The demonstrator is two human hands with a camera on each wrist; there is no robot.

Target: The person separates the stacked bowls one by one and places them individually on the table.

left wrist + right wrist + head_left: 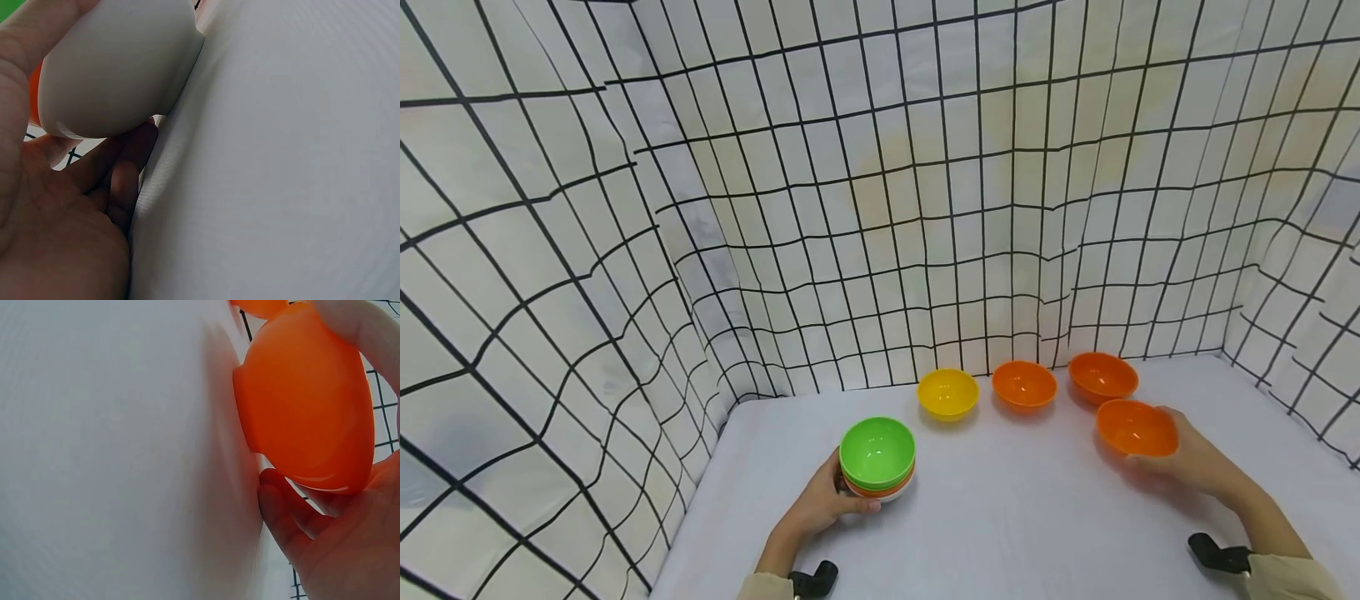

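A stack of nested bowls stands at the left of the table, a green bowl (877, 452) on top, with an orange rim below it and a white bowl (119, 69) at the bottom. My left hand (824, 498) grips this stack from its left side, thumb along the near side. On the right, my right hand (1191, 458) holds an orange bowl (1137, 428) by its right side. In the right wrist view, the thumb lies at one side of that bowl (306, 400) and the fingers curl at the other, its foot at or near the cloth.
Behind, a yellow bowl (948, 394), an orange bowl (1024, 385) and another orange bowl (1102, 377) stand in a row near the back edge. White cloth covers the table (985, 517). A white wall sheet with a black grid (880, 192) encloses the back and sides.
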